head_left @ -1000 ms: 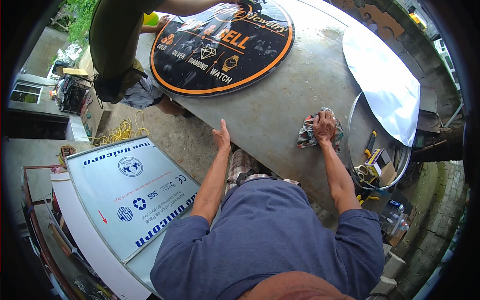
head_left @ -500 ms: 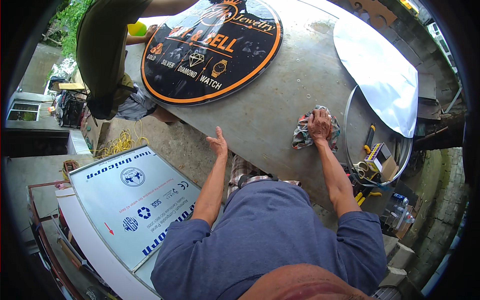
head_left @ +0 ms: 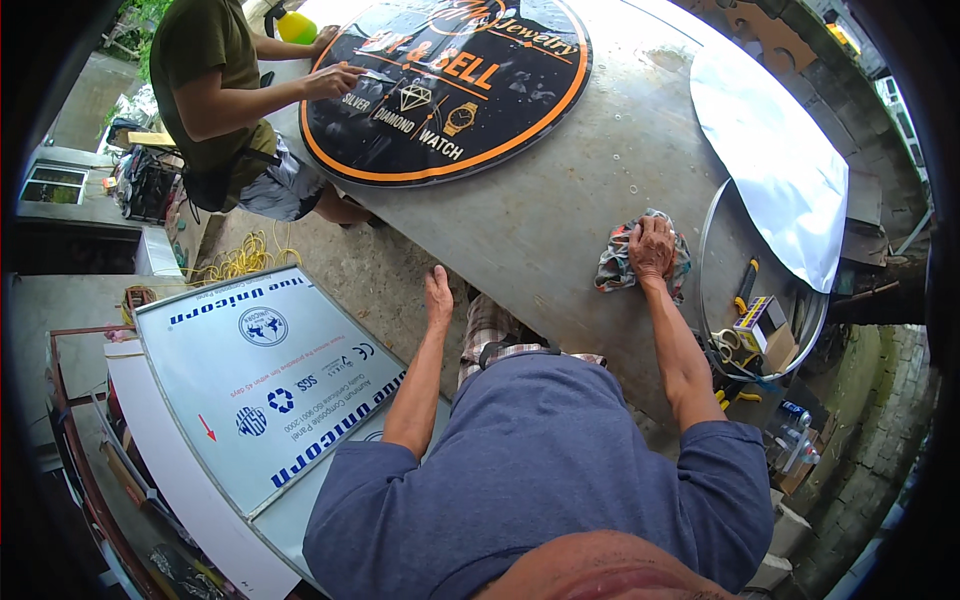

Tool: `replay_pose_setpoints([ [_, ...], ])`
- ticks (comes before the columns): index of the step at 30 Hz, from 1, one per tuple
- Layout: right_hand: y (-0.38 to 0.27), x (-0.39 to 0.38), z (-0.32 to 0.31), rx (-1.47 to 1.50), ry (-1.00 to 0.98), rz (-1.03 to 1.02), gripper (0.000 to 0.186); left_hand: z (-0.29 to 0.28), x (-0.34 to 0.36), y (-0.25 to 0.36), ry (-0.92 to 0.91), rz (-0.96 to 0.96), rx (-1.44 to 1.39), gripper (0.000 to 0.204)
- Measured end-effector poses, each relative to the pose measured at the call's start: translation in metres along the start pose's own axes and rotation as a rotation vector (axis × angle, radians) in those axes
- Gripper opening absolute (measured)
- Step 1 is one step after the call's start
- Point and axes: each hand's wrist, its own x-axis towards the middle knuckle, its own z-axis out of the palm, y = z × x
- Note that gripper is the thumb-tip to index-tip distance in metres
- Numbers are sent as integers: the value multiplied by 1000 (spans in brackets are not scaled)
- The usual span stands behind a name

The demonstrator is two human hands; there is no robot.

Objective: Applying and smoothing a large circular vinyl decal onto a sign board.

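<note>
My right hand point(head_left: 652, 248) presses down on a crumpled, colourful patterned cloth point(head_left: 617, 262), its fingers curled round the bunched fabric on the grey metal table point(head_left: 560, 215). Over the gap beside the table's near edge hangs my left hand point(head_left: 438, 294), seen edge-on, fingers stretched out and nothing held. Farther up the table lies a large round black sign point(head_left: 400, 150) with an orange ring and lettering. Another person point(head_left: 215, 90) at the left leans to this sign, one hand on it with a small flat tool point(head_left: 378, 76), the other at its edge.
A white sheet point(head_left: 770, 160) and a metal hoop point(head_left: 704, 250) lie at the table's right, with a yellow-black cutter point(head_left: 747, 285), scissors point(head_left: 727, 345) and a small box point(head_left: 765, 330). A yellow spray bottle point(head_left: 295, 27) stands far left. A printed panel point(head_left: 290, 350) leans at my left.
The other person's arm has come down from the sign's top to its left part, and the tool now shows. My right hand stays on the cloth; my left hand's fingers have drawn closer together.
</note>
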Motion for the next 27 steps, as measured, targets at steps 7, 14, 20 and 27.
replay_pose_setpoints([
  [7,9,-6,7,-53,12,-4,16,-34,-55,-70,-59,-206,145,64],
  [14,2,-3,8,-12,0,-9,16,-51,-94,-92,-35,-418,275,59],
  [20,8,-7,11,-13,21,-4,15,-45,-105,-88,-161,-446,458,55],
  [27,3,-3,7,-8,8,3,15,-43,-102,-112,-265,-425,597,43],
])
